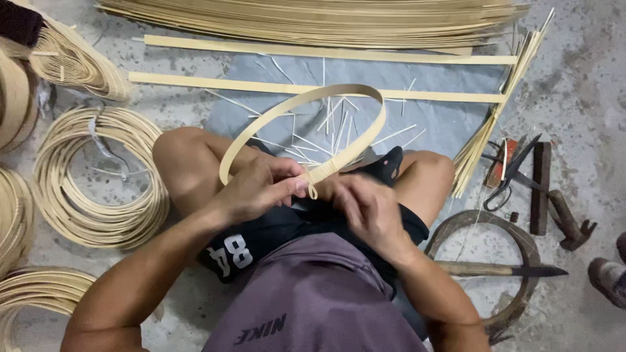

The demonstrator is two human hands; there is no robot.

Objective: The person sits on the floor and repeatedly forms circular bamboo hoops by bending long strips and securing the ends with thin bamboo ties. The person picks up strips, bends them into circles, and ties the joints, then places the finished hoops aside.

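A flat bamboo strip bent into a hoop stands out over my knees. My left hand pinches the place where the strip's ends overlap, near a thin binding strand. My right hand grips the same joint from the right, fingers curled around the strand and the strip's end. Both hands touch each other at the joint, above my lap.
Coils of bamboo strip lie on the floor at left. Long strips and a big bundle lie ahead, thin splinters on a grey sheet. Scissors, a knife, a dark ring and a hammer-like tool sit right.
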